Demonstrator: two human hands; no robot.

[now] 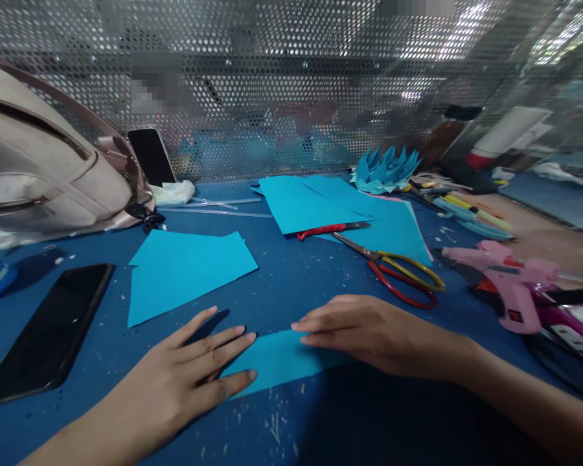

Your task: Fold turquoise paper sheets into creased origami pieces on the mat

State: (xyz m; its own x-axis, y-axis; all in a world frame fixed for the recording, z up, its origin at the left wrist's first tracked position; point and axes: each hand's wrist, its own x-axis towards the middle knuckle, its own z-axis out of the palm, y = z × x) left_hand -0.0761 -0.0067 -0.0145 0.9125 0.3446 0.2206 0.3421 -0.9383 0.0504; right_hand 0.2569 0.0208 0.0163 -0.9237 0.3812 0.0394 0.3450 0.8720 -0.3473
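So both hands are flat on a small strip of blue paper (pixel 284 358) lying on the bench (pixel 291 285), right at the near edge, well short of the scissors (pixel 393 272). Biggest risk I'd guess from here: the strip is light and the bench top is littered with little scraps, so if either palm lets up or slides, the paper could skid or crease crooked. The glue gun (pixel 510 285) sits just right of the scissors with its cord near the right forearm, so a careless elbow could probably snag it. Left hand (pixel 189 375) comes in low from the near-left, fingers spread and flat, tips pinning the strip's left end; no real grip, just an open palm pressing. Right hand (pixel 364 330) reaches across from the right, between the strip and the scissors, fingers together and stretched out, tips on the strip's top edge, also open and holding nothing closed. Left of the scissors there's a bigger cut sheet (pixel 184 272), and farther left a dark phone (pixel 48 330). Behind the scissors, a stack of blue sheets (pixel 320 200) and a spiky folded paper piece (pixel 383 169).
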